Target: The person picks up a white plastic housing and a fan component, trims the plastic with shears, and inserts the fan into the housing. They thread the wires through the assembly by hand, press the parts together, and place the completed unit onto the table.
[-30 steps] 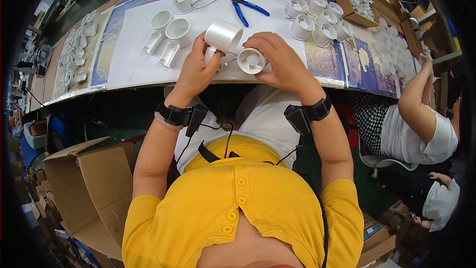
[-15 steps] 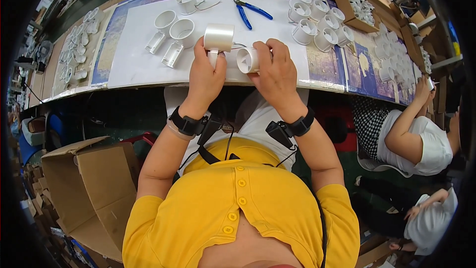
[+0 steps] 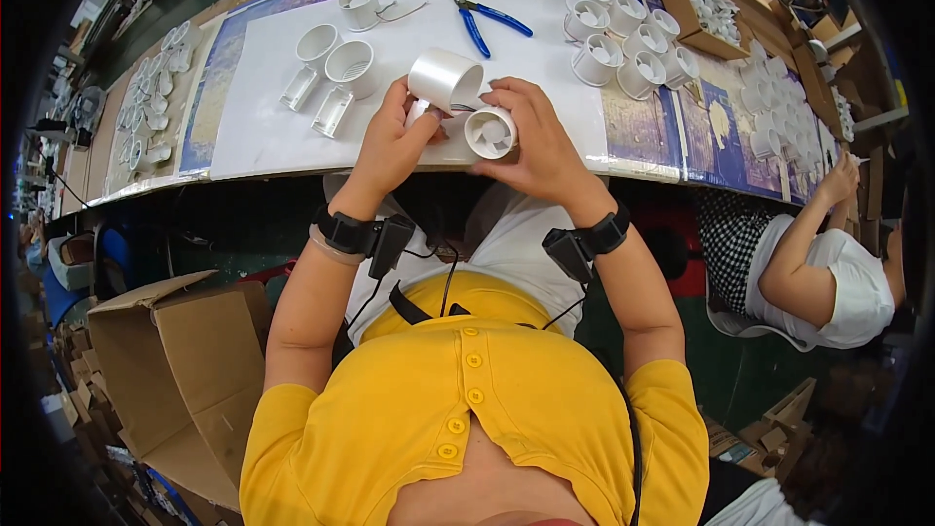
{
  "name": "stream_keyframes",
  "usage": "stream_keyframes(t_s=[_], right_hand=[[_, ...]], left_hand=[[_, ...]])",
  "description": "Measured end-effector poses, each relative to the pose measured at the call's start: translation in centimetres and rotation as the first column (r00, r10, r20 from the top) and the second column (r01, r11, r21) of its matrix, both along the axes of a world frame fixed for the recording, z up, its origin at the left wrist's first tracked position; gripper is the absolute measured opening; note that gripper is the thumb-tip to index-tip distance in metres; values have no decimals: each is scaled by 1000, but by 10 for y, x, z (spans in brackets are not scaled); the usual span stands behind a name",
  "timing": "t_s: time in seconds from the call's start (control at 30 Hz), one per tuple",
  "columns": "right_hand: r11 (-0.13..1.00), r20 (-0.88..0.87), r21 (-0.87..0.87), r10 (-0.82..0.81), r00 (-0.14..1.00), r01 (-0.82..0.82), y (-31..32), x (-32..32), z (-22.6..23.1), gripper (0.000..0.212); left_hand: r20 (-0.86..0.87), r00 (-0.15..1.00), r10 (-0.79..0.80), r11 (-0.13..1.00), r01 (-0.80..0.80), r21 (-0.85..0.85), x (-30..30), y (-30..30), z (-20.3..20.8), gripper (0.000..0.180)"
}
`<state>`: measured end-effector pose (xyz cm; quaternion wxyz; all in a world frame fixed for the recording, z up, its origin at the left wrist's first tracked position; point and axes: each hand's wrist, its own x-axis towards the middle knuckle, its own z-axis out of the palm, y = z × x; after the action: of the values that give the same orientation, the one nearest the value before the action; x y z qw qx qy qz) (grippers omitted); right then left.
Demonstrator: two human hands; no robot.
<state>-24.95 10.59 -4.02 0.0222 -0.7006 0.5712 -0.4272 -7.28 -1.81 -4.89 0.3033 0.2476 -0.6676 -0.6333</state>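
Note:
My left hand [image 3: 388, 148] is closed around the narrow lower part of a white plastic housing, whose wide hollow cylinder [image 3: 443, 76] rises above the fingers, its open end tilted toward the right. Between thumb and fingers, my right hand [image 3: 545, 146] grips a small white fan [image 3: 490, 133], a ring with blades, its bladed face turned toward me. A thin wire [image 3: 464, 108] shows between the two pieces; where it ends is hidden. Just left of my hands stand two more white housings [image 3: 351, 70] with open rectangular stems. Behind them sits another white fan [image 3: 358, 8] with its wire trailing out.
Blue-handled cutters [image 3: 495, 16] lie on the white sheet [image 3: 258, 122]. Several white fans [image 3: 643, 73] cluster at the right, near a cardboard box [image 3: 693, 34] of small parts. White pieces [image 3: 146, 117] line the left end. Another person [image 3: 818, 273] works at the right.
The housing in my left hand has tilted, so its opening faces right. The fan has turned its blades toward me and sits slightly lower. A person at lower right has mostly left view.

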Motion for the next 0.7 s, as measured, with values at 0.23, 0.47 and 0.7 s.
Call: stream_keyframes(t_s=[0.23, 0.47, 0.7], right_hand=[[982, 499, 126, 61, 864, -142, -9, -17, -6, 44], [966, 198, 258, -73, 978, 20, -38, -15, 10, 26], [963, 168, 270, -59, 984, 12, -47, -12, 19, 20]], left_hand=[[50, 999, -10, 997, 6, 74, -4, 0, 9, 39], [0, 1000, -7, 998, 7, 62, -13, -6, 1, 41], [-59, 998, -11, 996, 17, 92, -15, -13, -3, 43]])
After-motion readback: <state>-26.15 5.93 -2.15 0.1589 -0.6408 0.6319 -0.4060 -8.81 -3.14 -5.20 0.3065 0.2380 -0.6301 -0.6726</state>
